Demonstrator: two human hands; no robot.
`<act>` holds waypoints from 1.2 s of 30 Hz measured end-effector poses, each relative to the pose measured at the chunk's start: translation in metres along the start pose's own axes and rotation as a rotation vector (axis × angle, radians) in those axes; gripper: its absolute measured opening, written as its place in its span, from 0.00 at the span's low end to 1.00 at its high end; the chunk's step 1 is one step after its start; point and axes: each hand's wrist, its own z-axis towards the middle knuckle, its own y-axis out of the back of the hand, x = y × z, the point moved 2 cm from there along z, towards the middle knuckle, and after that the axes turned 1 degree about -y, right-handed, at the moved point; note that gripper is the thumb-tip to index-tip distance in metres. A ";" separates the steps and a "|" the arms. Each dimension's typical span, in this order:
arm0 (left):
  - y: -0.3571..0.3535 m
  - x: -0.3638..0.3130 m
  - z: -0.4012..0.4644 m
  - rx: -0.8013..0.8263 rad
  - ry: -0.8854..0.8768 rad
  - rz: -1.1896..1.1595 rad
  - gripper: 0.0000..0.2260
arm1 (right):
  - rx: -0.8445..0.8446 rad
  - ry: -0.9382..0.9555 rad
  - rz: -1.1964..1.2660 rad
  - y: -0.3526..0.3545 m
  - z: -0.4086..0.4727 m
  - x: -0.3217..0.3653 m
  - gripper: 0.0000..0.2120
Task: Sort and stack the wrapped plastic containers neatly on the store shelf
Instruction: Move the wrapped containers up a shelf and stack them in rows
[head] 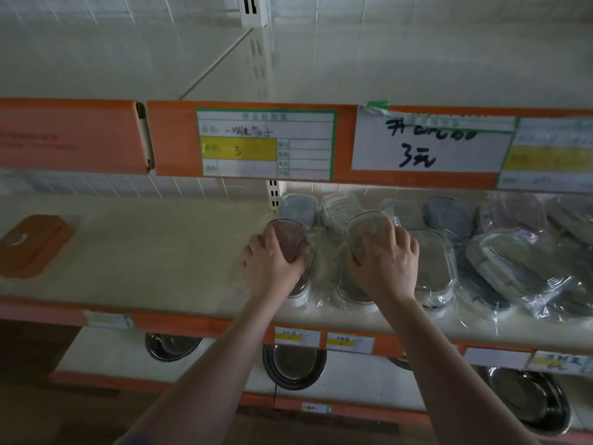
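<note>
**Clear plastic, crinkled wrap — two containers in hand**

Glossy film blurs most of what we see on the cream shelf (pixel 160 252): to the right a heap of wrapped containers (pixel 513 264) runs off the frame edge, overlapping so much that we cannot count them. Lids there read grey, dark blue and mauve, though the wrap's glare hides their outlines.

Our left hand (pixel 272 264) curls over a tilted oval container with a pinkish lid (pixel 290 237), fingers gripping its near end; another container beneath it is mostly hidden by the wrist. Our right hand (pixel 385 261) grasps a second oval container (pixel 365 229), clear-walled and tipped up on edge, above another lying flat in its wrap. Just right of that hand lies a clear oval tub (pixel 433 264), flat.

Far left, well apart, sits one orange rounded-rectangle lid or box (pixel 29 244) — which, we cannot tell. Price tags on the orange rail (pixel 173 139) above are handwritten; we make out a "3". Below, four steel bowls (pixel 293 364) show, all partly cut off.
</note>
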 end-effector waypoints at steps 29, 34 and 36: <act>0.008 -0.008 0.012 0.112 -0.186 0.135 0.41 | 0.226 0.203 -0.059 0.016 0.032 -0.022 0.33; 0.039 -0.006 -0.031 0.035 -0.233 0.058 0.32 | 0.130 0.083 0.038 0.054 -0.017 -0.043 0.20; 0.052 -0.007 -0.052 0.047 -0.226 0.010 0.29 | 0.170 0.020 0.046 0.070 -0.037 -0.053 0.16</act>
